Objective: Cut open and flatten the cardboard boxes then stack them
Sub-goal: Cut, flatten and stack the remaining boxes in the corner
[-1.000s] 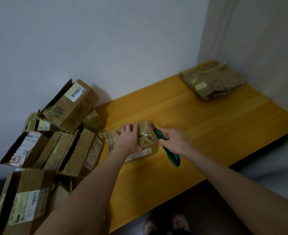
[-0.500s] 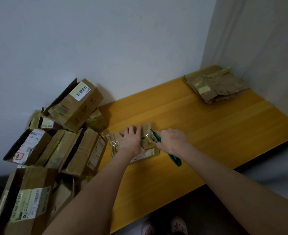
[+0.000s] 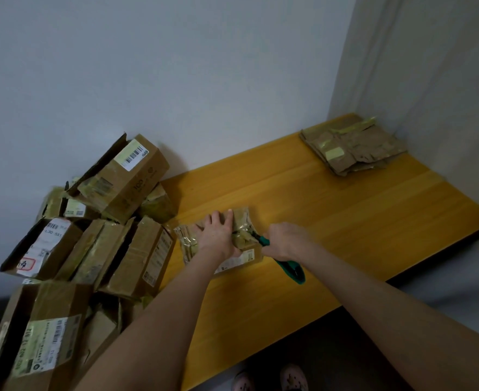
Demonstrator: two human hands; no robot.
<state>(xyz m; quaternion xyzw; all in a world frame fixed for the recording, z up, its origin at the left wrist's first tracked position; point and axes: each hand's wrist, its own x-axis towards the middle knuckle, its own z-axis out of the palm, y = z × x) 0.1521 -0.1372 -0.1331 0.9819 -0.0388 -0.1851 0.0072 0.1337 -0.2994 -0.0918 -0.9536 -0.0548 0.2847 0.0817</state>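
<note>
The piled boxes (image 3: 111, 235) crowd my left, tight against the table (image 3: 359, 249). To my right its bare top lies open, as far as the flattened stack (image 3: 353, 148) in the far corner.

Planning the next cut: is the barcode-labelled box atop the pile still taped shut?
Open. The barcode-labelled box lies tilted on the pile, its end flap standing away with a dark gap behind.

A small brown box (image 3: 242, 221), wrapped in glossy tape and labelled in white on its near side, is laid flat towards the left end of the yellow worktop (image 3: 359, 221). A green-handled cutter (image 3: 293, 270) is set against its right edge. Flattened cardboard (image 3: 356, 149) is stacked in the far right corner, and unflattened boxes (image 3: 125, 182) are heaped at the left end.
</note>
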